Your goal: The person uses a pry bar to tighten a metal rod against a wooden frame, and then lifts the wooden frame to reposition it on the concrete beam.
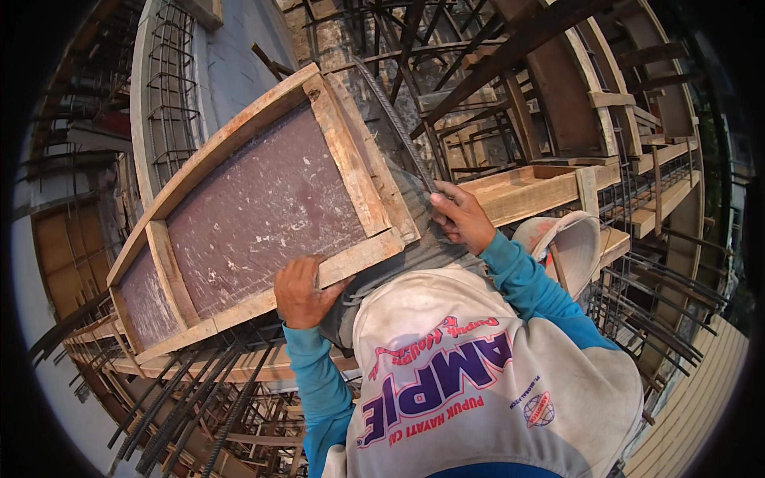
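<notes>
Left hand (301, 291) fingers curled tight round bottom edge of wooden panel (255, 211); right hand (460, 217) fingers closed on its right side by the rebar (394, 119); panel tilted, raised chest-high; keep both grips firm, watch balance over scaffold.

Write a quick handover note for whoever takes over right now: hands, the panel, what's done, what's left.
Left hand grips the lower wooden rail of the panel.
Right hand is at its right corner, by a rebar; grip unclear.
Panel is raised and tilted above the rebar bundle.
Done: panel lifted.
Left: it is not yet set down.
</notes>
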Demonstrator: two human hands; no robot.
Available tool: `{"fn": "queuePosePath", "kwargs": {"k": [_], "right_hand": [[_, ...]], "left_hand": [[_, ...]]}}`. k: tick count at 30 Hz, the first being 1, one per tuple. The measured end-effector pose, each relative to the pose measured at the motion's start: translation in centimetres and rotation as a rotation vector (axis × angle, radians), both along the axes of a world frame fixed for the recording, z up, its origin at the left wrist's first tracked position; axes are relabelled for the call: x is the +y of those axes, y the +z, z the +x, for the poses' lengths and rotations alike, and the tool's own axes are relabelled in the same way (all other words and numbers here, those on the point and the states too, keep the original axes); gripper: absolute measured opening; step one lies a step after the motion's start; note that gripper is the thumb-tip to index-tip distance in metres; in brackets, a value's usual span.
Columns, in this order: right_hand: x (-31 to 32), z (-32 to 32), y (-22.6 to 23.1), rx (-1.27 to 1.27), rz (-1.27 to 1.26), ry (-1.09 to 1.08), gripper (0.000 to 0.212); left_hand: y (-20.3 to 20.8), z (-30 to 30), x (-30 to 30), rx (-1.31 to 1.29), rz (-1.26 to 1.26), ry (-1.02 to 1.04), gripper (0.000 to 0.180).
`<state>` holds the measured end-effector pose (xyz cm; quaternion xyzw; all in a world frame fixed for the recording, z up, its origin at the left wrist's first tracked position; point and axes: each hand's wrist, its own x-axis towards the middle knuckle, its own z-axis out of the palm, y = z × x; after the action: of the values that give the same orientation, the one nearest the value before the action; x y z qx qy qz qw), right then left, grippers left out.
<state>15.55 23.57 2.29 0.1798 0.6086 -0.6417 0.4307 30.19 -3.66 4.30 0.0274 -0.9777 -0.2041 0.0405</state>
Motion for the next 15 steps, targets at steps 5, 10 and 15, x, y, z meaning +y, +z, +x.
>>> {"fn": "queuePosePath", "kwargs": {"k": [5, 10, 15], "right_hand": [[-0.4, 0.0, -0.3, 0.388, -0.322, -0.012, 0.033], [-3.5, -6.1, 3.8, 0.399, -0.392, -0.146, 0.027], [-2.6, -7.0, 4.4, 0.263, -0.590, -0.181, 0.034]], "left_hand": [[0.1, -0.3, 0.0, 0.024, 0.023, -0.004, 0.053], [0.0, 0.0, -0.1, 0.033, 0.034, 0.007, 0.052], [-0.1, 0.1, -0.2, -0.042, -0.017, -0.004, 0.052]]}}
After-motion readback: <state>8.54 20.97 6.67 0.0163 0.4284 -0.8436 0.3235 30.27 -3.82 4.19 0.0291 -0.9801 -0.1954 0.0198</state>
